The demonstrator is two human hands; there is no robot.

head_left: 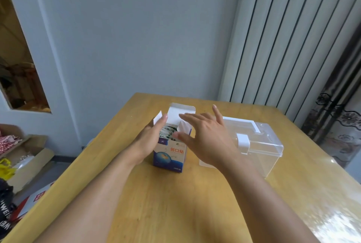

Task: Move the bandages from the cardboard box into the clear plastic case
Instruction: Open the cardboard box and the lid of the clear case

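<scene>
A small cardboard box (169, 155) stands upright near the middle of a wooden worktop (175, 203), its top flaps folded open. Inside it, the bandages (168, 132) show as a packed bundle of wrapped strips, not yet taken out.

The left hand (150, 141) rests flat against the box's left side, fingers straight and together, steadying it. The right hand (203, 135) hovers over the open top with its fingers spread apart and the thumb low by the box's front edge; it holds nothing. It looks ready to reach in.

Just to the right of the box, partly behind the right hand, sits the clear case (254, 149). Its lid appears to be down, with a white latch (243, 143) at the front and a white handle on top.

Risks from here: the box is light and tall, so a pull on tightly packed bandages could tip or lift it if the left hand loosens. A loose grasp could scatter strips over the worktop. The case also seems to be closed, so bandages lifted out now would have nowhere to go until it is opened.

Behind are a pale wall and a radiator (283, 37); boxes lie on the floor at left.
</scene>
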